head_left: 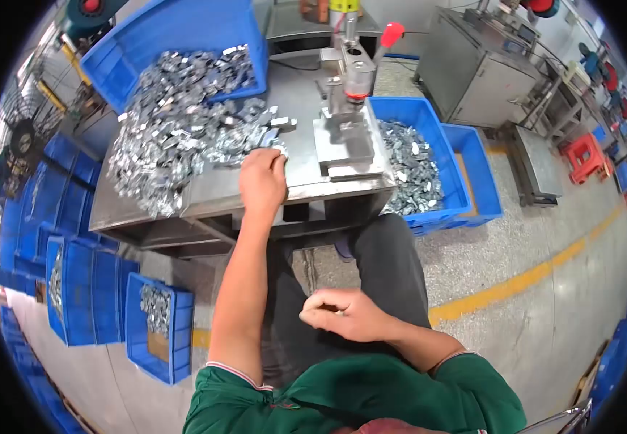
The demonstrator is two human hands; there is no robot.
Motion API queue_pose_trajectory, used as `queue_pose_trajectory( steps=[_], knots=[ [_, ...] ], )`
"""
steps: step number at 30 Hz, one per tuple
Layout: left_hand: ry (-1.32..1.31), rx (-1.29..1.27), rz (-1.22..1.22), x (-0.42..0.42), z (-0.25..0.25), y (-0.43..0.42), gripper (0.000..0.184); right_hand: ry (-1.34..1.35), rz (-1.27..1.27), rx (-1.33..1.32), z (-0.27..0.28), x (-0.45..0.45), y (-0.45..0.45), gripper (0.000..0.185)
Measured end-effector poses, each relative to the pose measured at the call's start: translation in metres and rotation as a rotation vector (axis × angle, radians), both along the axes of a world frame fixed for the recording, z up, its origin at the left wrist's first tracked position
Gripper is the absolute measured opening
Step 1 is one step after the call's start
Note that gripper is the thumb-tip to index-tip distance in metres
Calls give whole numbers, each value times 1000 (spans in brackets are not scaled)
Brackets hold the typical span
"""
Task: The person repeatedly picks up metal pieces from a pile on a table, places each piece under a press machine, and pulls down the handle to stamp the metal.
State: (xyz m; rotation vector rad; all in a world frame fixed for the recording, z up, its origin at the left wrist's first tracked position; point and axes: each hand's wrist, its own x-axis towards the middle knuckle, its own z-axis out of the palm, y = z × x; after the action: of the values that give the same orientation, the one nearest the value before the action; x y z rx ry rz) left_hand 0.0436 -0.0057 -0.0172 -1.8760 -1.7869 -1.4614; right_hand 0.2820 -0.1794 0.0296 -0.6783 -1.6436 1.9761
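My left hand [262, 179] rests at the front edge of a heap of small shiny metal parts [176, 137] on the metal worktable. Its fingers are curled down around a small metal part [278, 145] at the edge of the heap, and the fingertips are partly hidden. Above my lap is my right hand [349, 315], closed with the thumb pressed against the curled fingers. What it holds, if anything, is too small to make out. A bench press [357, 72] with a red-knobbed lever stands on the table, over a metal block [344, 148].
A tipped blue bin [176, 29] spills parts onto the table [299, 189]. Right of the press stands a blue bin [429, 116] of metal parts, beside another blue bin [483, 170]. More blue bins [96, 289] stand at left. A red stool [582, 155] is farther right.
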Motion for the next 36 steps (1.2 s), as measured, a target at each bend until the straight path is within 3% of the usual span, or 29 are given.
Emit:
queue_pose_trajectory(
  steps=[2, 7, 11, 17, 19, 21, 26, 31, 36],
  knots=[
    [-51, -40, 23, 4, 2, 0, 15, 17, -107, -144, -12, 13, 13, 14],
    [58, -77, 115, 13, 16, -6, 16, 69, -314, -166, -23, 33, 43, 14],
    [2, -64, 95, 7, 5, -6, 10, 96, -350, -197, -25, 34, 59, 13],
    [-265, -72, 47, 6, 8, -13, 8, 97, -434, -182, -31, 43, 70, 11],
    [-376, -91, 18, 9, 16, -18, 9, 60, -520, -80, -22, 48, 79, 11],
    [-307, -107, -59, 17, 27, -21, 8, 44, -620, 47, -13, 51, 90, 11],
    [-206, -218, -224, 33, 52, -9, 9, 394, -857, 495, 30, 37, 151, 16],
    [-100, -250, -284, 38, 57, 13, 12, 503, -1120, 587, 92, 6, 208, 27],
    [-66, -246, -285, 44, 60, 23, 12, 530, -1155, 644, 110, -12, 235, 32]
  ],
)
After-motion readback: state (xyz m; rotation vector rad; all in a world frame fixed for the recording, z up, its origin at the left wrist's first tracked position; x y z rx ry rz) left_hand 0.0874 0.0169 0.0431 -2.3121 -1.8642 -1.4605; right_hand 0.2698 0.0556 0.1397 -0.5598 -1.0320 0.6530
